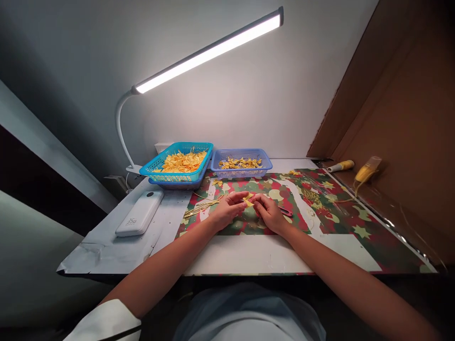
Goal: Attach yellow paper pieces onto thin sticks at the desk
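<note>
Over the middle of the table, my left hand [231,208] and my right hand [269,212] are close together. Between their fingertips is a small yellow piece that looks like a ribbon bow [248,201], pinched from both sides. The fingers partly cover it, so its exact shape is hard to see. A pink-and-dark handle [286,212], perhaps of scissors, sticks out beyond my right hand; the rest is hidden. Thin golden strips [201,208] lie just left of my left hand. Another yellow bow-like piece [217,183] rests on the patterned sheet behind the hands.
A turquoise basket [149,171] heaped with yellow pieces stands at the back left, stacked on a blue one. Beside it is a purple-blue basket [265,166] with darker yellow pieces. A white power bank [140,213], lit lamp [209,54] and yellow thread spool [366,171] are around.
</note>
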A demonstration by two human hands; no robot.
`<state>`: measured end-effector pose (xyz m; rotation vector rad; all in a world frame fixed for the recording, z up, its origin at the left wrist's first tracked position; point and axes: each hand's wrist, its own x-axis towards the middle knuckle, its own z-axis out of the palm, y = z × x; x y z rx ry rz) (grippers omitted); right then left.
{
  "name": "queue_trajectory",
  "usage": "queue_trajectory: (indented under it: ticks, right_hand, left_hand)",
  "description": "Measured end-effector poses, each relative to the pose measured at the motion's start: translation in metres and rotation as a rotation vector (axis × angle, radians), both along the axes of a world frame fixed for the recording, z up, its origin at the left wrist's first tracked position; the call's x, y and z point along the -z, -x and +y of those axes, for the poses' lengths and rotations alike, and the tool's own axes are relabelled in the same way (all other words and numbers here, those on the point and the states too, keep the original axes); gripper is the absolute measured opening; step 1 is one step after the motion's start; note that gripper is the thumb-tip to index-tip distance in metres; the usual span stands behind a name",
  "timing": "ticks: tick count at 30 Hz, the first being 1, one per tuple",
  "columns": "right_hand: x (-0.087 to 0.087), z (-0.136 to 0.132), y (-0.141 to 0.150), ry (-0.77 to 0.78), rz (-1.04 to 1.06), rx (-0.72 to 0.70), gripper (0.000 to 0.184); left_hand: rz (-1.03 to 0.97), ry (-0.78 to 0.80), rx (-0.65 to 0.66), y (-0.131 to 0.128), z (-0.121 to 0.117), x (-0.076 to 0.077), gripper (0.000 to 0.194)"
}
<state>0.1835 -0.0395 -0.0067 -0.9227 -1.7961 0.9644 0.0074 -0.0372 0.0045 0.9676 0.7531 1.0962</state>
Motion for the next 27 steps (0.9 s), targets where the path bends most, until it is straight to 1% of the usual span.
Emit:
queue_trajectory:
  ticks: [7,13,16,19,23,27]
  right_hand:
    - [-0.003,-0.006,-0.001,-0.017,-0.072,-0.023,0.021]
    - [-0.006,-0.009,-0.001,0.017,-0.100,-0.018,0.022]
    - [-0.005,-0.011,-0.002,0.052,-0.112,-0.029,0.022]
    - [-0.005,-0.014,-0.003,0.097,-0.126,-0.016,0.023]
    - [-0.009,-0.019,-0.001,0.150,-0.122,0.005,0.024]
    - [-0.009,-0.021,0.002,0.234,-0.073,0.024,0.024]
  left_hand:
    - [-0.086,0.065,0.053,-0.001,-0.010,-0.003,0.038]
    - [-0.147,0.174,0.097,-0.001,-0.014,-0.003,0.038]
    - [-0.180,0.218,0.139,0.000,-0.015,-0.004,0.036]
    - [-0.206,0.249,0.153,0.001,-0.017,-0.003,0.036]
    - [-0.220,0.300,0.151,0.003,-0.017,-0.004,0.037]
    - [-0.231,0.372,0.115,0.004,-0.016,-0.007,0.039]
